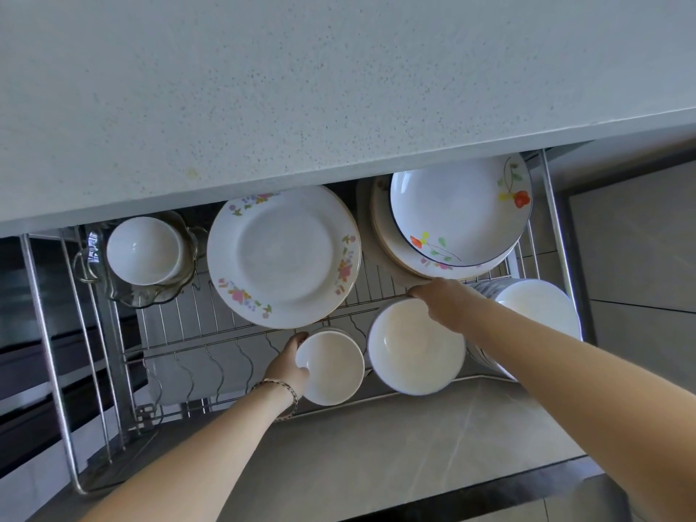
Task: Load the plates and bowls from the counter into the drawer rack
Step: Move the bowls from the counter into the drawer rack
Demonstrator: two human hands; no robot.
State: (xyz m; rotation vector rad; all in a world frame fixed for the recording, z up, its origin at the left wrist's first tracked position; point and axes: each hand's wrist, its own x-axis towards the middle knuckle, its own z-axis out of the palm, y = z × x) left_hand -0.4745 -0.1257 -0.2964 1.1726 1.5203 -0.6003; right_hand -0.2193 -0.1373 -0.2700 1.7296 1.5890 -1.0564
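Observation:
The wire drawer rack (180,333) is pulled out below the grey speckled counter (301,88). My left hand (288,365) grips the left rim of a small white bowl (333,371) at the rack's front. My right hand (444,301) holds the far rim of a larger white bowl (414,352) beside it. A floral plate stack (282,258) lies in the middle. A deep dish with red flowers (459,209) sits on a plate stack at the back right. White bowls (145,250) nest in a glass bowl (150,295) at the back left.
More white plates (542,307) stand at the right under my right forearm. The rack's front left slots (196,367) hold nothing. Grey floor tiles (395,446) lie below the drawer, and a dark cabinet front (22,333) is at the left.

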